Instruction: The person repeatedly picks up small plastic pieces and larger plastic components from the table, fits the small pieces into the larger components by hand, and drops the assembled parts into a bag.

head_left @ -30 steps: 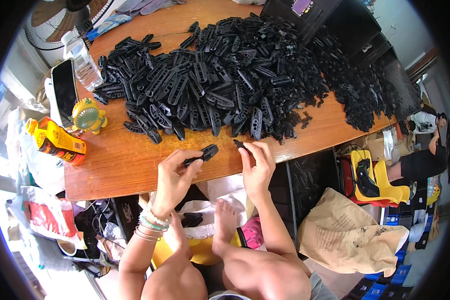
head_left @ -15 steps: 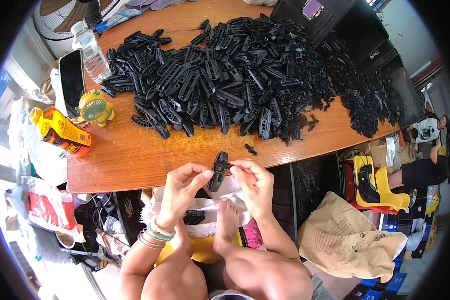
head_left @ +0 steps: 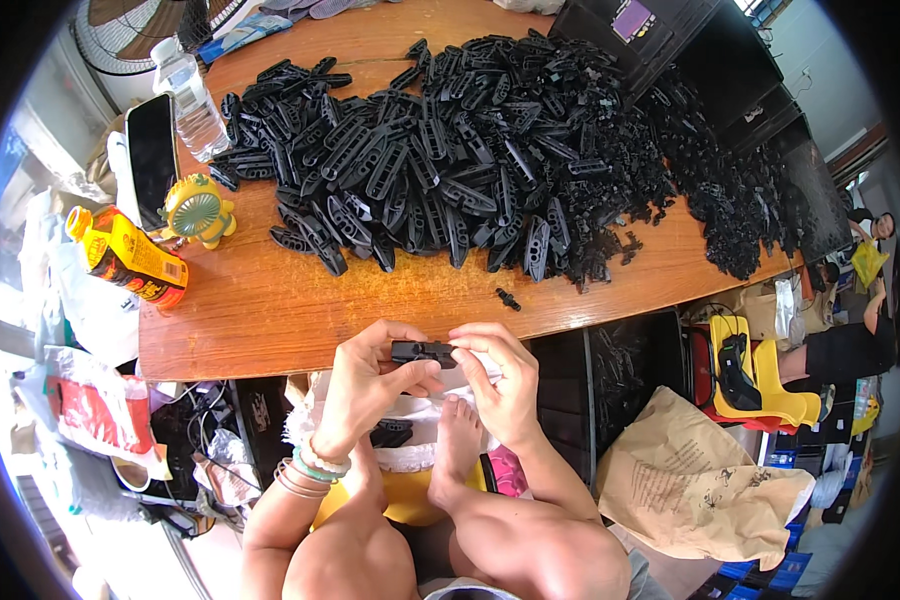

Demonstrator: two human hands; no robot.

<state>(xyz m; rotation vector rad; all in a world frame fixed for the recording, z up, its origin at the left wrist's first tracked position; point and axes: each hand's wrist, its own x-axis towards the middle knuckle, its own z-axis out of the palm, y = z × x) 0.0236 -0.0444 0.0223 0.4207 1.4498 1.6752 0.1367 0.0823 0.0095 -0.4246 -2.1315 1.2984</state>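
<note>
Just off the table's near edge, my left hand point(head_left: 370, 388) grips an oblong black plastic part point(head_left: 420, 352) between thumb and fingers. The part now lies nearly level, side-on. From the right, my right hand point(head_left: 502, 385) closes its fingertips on the part's other end; any smaller piece there is hidden by the fingers. On the table in front lies a small black piece point(head_left: 508, 299). Beyond it spreads a big heap of similar long black plastic parts point(head_left: 400, 165), with smaller black pieces point(head_left: 740, 215) heaped to the right.
On the wooden table point(head_left: 300, 320), a juice bottle point(head_left: 135, 262), a yellow toy-like fan point(head_left: 200, 210), a phone point(head_left: 150, 160) and a water bottle point(head_left: 188, 105) stand or lie at left. Black crates point(head_left: 660, 50) sit at back right. A paper bag point(head_left: 700, 480) and yellow chair point(head_left: 760, 370) are right; another person point(head_left: 850, 340) is beyond.
The held black part has turned from upright to nearly level. A small dark piece earlier visible at my right fingertips is now hidden, and that hand has moved slightly left.
</note>
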